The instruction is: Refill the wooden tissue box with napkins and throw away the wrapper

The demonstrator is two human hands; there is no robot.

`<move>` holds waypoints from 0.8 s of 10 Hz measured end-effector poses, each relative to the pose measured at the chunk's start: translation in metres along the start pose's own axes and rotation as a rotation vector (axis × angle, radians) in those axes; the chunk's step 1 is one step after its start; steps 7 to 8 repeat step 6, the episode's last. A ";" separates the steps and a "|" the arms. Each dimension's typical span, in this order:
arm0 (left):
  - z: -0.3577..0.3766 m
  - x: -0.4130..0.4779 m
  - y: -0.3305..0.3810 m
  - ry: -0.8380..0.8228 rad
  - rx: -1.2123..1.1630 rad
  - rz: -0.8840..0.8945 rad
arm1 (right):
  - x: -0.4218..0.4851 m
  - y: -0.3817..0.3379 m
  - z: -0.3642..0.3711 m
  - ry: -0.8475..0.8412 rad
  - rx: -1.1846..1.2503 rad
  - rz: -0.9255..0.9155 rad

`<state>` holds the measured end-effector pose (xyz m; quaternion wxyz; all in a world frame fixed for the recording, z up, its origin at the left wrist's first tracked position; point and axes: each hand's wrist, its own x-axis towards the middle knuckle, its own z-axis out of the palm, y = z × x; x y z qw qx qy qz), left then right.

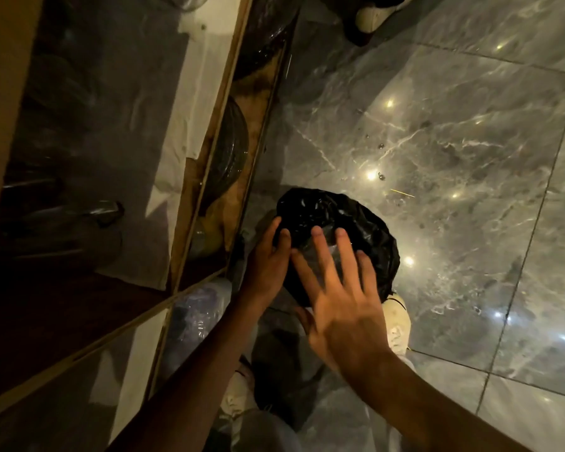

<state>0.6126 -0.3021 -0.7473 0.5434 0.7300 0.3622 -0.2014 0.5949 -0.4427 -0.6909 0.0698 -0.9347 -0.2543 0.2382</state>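
A small bin lined with a black plastic bag [366,230] stands on the floor below me. My left hand [268,259] is at the bin's left rim, thumb and fingers closed on the edge of the bag. My right hand [343,298] hovers over the bin's mouth with its fingers spread and nothing in it. Under those fingers a pale glossy patch, seemingly a clear wrapper [328,251], lies inside the bag. The wooden tissue box and the napkins are out of view.
A glass-topped, wood-framed table [209,132] runs along the left, with glassware dimly visible under it. Clear plastic bottles [196,308] lie by its corner. My white shoes [397,321] are on the grey marble floor [454,141]. Another person's white shoe [375,11] is at the top.
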 end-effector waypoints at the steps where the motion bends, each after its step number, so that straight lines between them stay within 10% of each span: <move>1: 0.003 0.002 0.000 0.009 0.076 -0.005 | -0.005 0.011 0.023 0.137 0.012 0.028; 8: -0.055 -0.164 0.080 -0.042 0.397 -0.130 | -0.083 0.024 -0.135 -0.227 0.403 0.315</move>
